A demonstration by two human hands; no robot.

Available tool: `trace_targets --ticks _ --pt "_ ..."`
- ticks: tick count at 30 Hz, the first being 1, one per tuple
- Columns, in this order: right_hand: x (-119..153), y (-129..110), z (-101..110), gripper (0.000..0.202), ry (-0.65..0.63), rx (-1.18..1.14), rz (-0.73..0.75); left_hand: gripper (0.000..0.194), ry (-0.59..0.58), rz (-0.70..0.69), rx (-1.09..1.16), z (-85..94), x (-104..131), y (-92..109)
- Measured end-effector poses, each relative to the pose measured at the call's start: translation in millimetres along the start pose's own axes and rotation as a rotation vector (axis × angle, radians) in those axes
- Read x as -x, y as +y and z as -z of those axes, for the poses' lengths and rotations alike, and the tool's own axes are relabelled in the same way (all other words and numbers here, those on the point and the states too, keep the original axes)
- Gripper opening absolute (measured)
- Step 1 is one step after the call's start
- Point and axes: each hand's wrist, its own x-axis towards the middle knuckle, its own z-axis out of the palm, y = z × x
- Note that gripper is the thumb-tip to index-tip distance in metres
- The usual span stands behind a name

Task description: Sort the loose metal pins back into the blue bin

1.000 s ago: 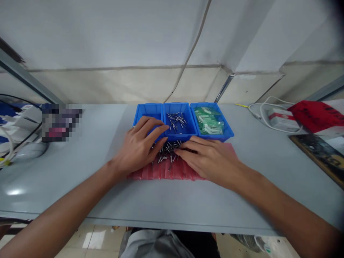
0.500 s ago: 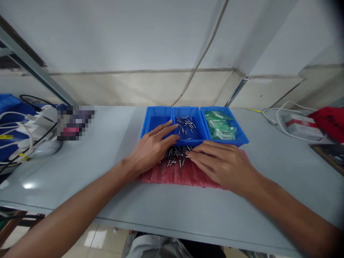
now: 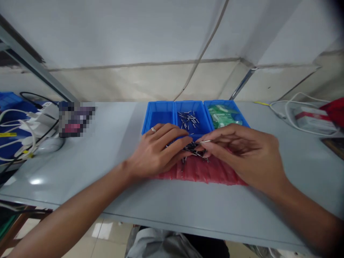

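Observation:
A loose pile of small metal rivets [image 3: 197,150] lies on a red plastic bag [image 3: 193,172] before the blue bins. My left hand [image 3: 158,150] rests at the pile's left side, palm down, fingers stretched out over the rivets, the thumb tip touching them. Thumb and index finger of my right hand [image 3: 244,154] pinch a single silver rivet [image 3: 206,141] just above the pile. More rivets [image 3: 189,120] lie scattered in the middle blue bin [image 3: 205,125]. The right-hand fingers cover part of the pile.
The left blue bin [image 3: 161,104] shows its bare floor. Green-and-clear plastic packets [image 3: 223,115] fill the right bin [image 3: 244,120]. A power strip with cables [image 3: 40,120] and a mouse [image 3: 51,145] sit at left. At right lie a white box [image 3: 313,120] and a cable.
My right hand has turned and lifted slightly, and now pinches a rivet. My left hand has slid right over the pile. The view has shifted slightly.

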Motion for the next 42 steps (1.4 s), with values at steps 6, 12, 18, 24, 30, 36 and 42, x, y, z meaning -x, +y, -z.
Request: trace_targets --ticks 6,12,18,24,30,36,42 --pt "0.2 -1.5 -7.0 0.007 -0.056 -0.133 -0.075 0.008 0.082 0.012 0.012 1.1 -1.8 5.0" --pt "0.5 -5.4 -5.0 0.009 -0.008 -0.216 -0.148 0.011 0.123 0.061 0.069 2.8 -3.7 1.8" --pt "-6.0 -3.2 6.1 0.01 -0.01 -0.355 -0.174 0.007 0.107 0.058 0.042 6.2 -1.0 2.4" --pt "-7.7 7.4 13.2 0.04 -0.04 -0.266 -0.069 0.011 0.118 0.193 -0.049 4.1 -0.6 -6.7" --pt "-7.2 13.0 21.6 0.02 -0.14 0.816 0.639 0.027 -0.084 0.217 -0.074 -6.4 2.5 -13.2" --pt "-12.8 43.3 33.1 0.023 -0.199 0.8 0.433 0.028 -0.135 0.137 -0.061 -18.9 11.0 -17.9" --pt "-15.2 43.7 34.4 0.012 -0.174 0.736 0.456 0.037 -0.115 0.119 -0.043 -21.4 14.6 -19.4"
